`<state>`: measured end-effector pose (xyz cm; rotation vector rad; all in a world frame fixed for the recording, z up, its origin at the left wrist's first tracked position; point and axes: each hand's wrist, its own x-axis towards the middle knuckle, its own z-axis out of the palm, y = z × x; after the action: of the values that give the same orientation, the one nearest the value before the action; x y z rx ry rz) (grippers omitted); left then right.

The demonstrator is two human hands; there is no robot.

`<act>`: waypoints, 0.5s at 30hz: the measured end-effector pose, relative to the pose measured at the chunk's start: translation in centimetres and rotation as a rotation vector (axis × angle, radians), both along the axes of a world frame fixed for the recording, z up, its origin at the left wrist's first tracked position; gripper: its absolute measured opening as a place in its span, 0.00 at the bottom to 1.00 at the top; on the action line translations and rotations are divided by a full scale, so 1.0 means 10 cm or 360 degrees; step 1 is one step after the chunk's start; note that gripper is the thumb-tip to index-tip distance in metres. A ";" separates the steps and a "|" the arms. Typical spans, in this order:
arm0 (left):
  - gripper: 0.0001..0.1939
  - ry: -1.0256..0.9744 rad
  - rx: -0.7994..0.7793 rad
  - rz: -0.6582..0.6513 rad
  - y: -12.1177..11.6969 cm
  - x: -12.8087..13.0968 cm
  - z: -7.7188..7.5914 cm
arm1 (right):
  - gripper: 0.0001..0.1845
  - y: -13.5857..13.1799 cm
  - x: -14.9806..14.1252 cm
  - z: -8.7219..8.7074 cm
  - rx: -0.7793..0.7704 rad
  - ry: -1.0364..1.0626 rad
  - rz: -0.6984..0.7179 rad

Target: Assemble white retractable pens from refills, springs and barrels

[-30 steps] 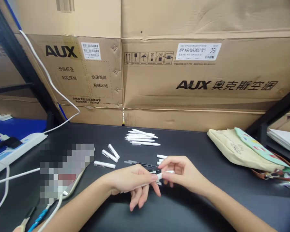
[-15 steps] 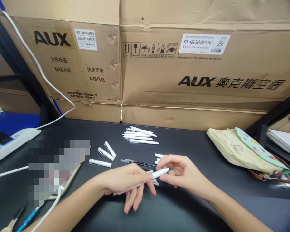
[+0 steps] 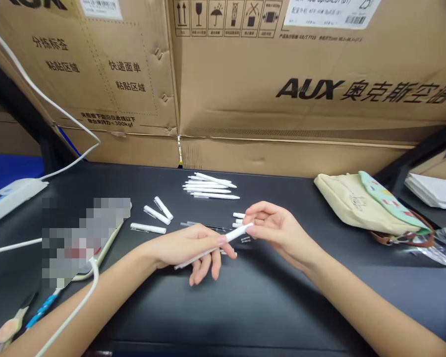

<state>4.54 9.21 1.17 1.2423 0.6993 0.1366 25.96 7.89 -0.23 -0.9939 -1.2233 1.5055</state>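
We see both of the person's hands over the black counter (image 3: 282,307), near its middle. The left hand (image 3: 188,248) grasps a white pen (image 3: 238,233), its fingers curled down around the barrel and the pen lying along the underside of the hand. The pen sits tilted across the counter, one end poking out past the left wrist side and the other end reaching the right hand (image 3: 278,230). The right hand pinches that end lightly between thumb and fingertips, the other fingers loosely spread above it. Neither hand is released.

Right behind the hands lie thin dark ink refills (image 3: 204,226), partly hidden by the left hand, and short white pen parts (image 3: 239,215) just beside the right fingers. Further toward the back edge sits a loose bunch of white pens (image 3: 208,187). Left of that lie three white pen barrels (image 3: 156,214), apart from the bunch. Near the left edge we get a pixelated object (image 3: 85,238), can't tell what it is, and a power strip (image 3: 15,191) with a white cable (image 3: 70,121). A canvas tote bag (image 3: 351,203) lies toward the right edge. AUX cardboard boxes (image 3: 282,99) stand along the back edge.
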 end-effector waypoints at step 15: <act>0.19 -0.0038 0.0176 0.0077 -0.04 0.04 0.04 | 0.07 -0.03 0.01 -0.03 0.0131 -0.0089 0.0101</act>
<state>4.97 8.85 1.61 1.3275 0.7090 0.2323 26.05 7.61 -0.58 -0.9559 -1.3567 1.4727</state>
